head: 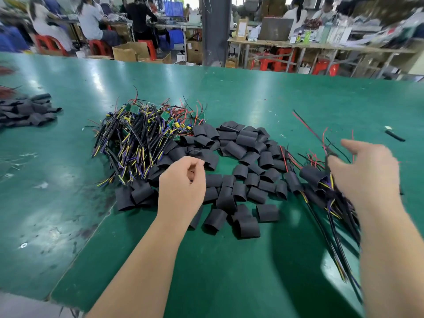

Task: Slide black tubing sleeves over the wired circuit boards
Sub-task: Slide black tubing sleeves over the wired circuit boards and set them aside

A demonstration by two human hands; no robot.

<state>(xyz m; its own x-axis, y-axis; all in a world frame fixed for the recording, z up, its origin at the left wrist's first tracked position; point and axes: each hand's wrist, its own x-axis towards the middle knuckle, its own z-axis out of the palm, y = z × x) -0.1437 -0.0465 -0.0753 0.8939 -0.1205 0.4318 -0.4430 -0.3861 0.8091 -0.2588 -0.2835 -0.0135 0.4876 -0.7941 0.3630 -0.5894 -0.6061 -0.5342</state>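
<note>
1. Green workbench mat (252, 92); blurred workshop with seated people behind.
2. Heap of green circuit boards with black, yellow and purple wires (137, 134), left of centre.
3. Short black tubing sleeves (241, 180), loose, strewn at centre, touching the heap.
4. Left hand (183, 180) over the sleeves, fingers curled; any pinch cannot be told.
5. Right hand (364, 175), blurred, over the already sleeved wired boards (314, 177) at right; grip cannot be told.

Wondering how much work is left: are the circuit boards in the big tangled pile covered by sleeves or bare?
Bare. Green boards show uncovered in the pile, and the loose sleeves beside it lie empty.
</note>
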